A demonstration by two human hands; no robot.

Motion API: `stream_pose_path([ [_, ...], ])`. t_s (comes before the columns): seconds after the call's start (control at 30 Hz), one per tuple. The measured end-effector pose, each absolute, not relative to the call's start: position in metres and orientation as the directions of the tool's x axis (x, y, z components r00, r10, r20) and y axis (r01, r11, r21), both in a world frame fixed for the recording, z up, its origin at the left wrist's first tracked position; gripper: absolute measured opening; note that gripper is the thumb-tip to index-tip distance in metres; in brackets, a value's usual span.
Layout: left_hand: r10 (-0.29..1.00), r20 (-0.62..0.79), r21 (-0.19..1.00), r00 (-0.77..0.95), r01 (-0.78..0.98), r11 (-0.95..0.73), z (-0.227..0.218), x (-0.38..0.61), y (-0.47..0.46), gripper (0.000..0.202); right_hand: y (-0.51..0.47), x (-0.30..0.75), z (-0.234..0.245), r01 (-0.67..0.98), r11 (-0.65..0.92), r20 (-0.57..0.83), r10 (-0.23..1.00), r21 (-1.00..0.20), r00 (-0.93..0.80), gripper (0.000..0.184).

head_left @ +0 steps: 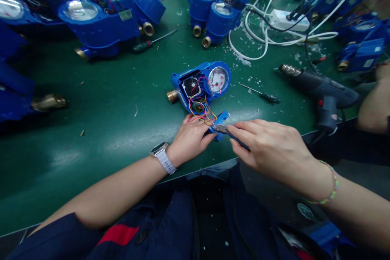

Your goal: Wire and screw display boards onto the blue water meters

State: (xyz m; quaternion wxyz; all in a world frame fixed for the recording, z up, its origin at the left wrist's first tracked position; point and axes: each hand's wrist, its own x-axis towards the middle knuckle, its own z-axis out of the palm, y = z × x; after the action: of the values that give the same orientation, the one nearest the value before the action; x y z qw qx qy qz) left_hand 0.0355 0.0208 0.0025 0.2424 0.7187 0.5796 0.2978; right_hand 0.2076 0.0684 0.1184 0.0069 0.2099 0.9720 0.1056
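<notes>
A blue water meter [179, 78] lies on the green bench with its wiring compartment uncovered and its round dial at the right. Red, yellow and dark wires [207, 109] run from it towards me, to a small blue plastic piece [222, 118]. My left hand [190, 138] is closed on the near side of that piece, its fingertips partly hidden among the wires. In my right hand [271, 146] is a pair of pliers [239, 141], whose jaws reach the blue piece beside my left thumb. Whether the jaws grip anything is too small to tell.
A screwdriver [262, 94] and a heat gun [326, 85] lie to the right. Behind are more blue meters [222, 22], a white power strip [289, 20] with looped cable, and another screwdriver [155, 40]. Large meters [100, 28] crowd the left. Another person's arm [374, 101] shows far right.
</notes>
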Motion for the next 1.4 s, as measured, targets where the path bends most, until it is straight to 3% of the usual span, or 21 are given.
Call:
stream_pose_path([
  [0.77, 0.976, 0.151, 0.704, 0.159, 0.676, -0.219, 0.002, 0.035, 0.021, 0.024, 0.071, 0.224, 0.116, 0.407, 0.887, 0.082, 0.399, 0.219, -0.913, 0.02],
  [0.93, 0.975, 0.151, 0.707, 0.164, 0.671, -0.223, 0.001, 0.035, 0.022, 0.027, 0.07, 0.223, 0.114, 0.378, 0.912, 0.075, 0.371, 0.162, -0.926, 0.02],
  [1.07, 0.977, 0.147, 0.706, 0.153, 0.675, -0.212, 0.001, 0.035, 0.022, 0.025, 0.072, 0.225, 0.111, 0.425, 0.878, 0.103, 0.412, 0.221, -0.905, 0.021],
  [1.4, 0.977, 0.151, 0.71, 0.15, 0.671, -0.213, 0.001, 0.035, 0.022, 0.025, 0.067, 0.224, 0.112, 0.414, 0.889, 0.097, 0.403, 0.194, -0.91, 0.021],
])
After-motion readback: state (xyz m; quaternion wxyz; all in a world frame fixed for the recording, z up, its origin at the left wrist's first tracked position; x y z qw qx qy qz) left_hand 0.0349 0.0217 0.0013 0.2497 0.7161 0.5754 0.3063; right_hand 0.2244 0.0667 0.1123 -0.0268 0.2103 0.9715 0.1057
